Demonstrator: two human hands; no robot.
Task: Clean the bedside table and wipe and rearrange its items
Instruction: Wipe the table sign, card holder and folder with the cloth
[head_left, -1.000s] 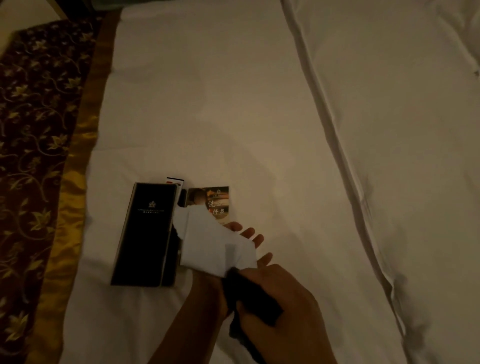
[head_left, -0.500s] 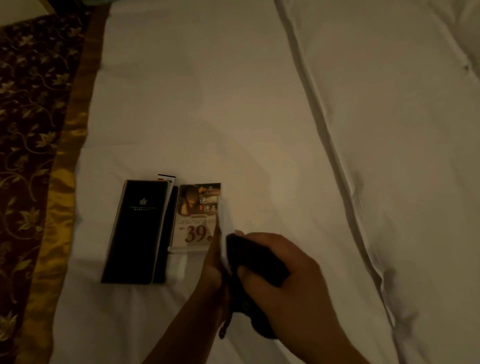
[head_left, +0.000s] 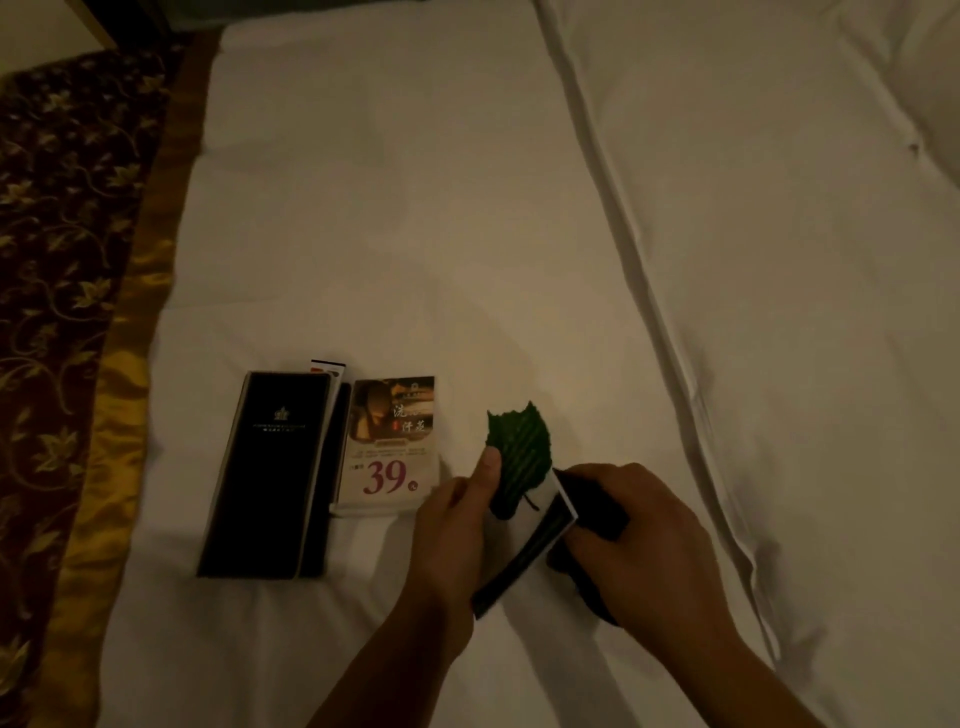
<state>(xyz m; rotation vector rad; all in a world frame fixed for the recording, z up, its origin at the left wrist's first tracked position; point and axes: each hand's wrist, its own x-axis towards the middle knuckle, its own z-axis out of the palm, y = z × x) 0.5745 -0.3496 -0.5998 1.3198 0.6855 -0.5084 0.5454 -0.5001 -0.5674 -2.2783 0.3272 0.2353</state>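
Room: bed (head_left: 519, 208) is left open from 10 to 2 o'clock.
Count: one folder (head_left: 270, 467) and one price card (head_left: 392, 447), laid at 9 o'clock.
Left hand (head_left: 457, 519): leaf card (head_left: 519, 447) is pinched by the fingers.
Right hand (head_left: 639, 535): cloth (head_left: 597, 506) is gripped by curled fingers.

We log white sheet (head_left: 467, 208), black folder (head_left: 265, 478), red 39 on price card (head_left: 389, 447), green leaf card (head_left: 522, 441), dark cloth (head_left: 597, 506), gold-vined maroon runner (head_left: 62, 234).
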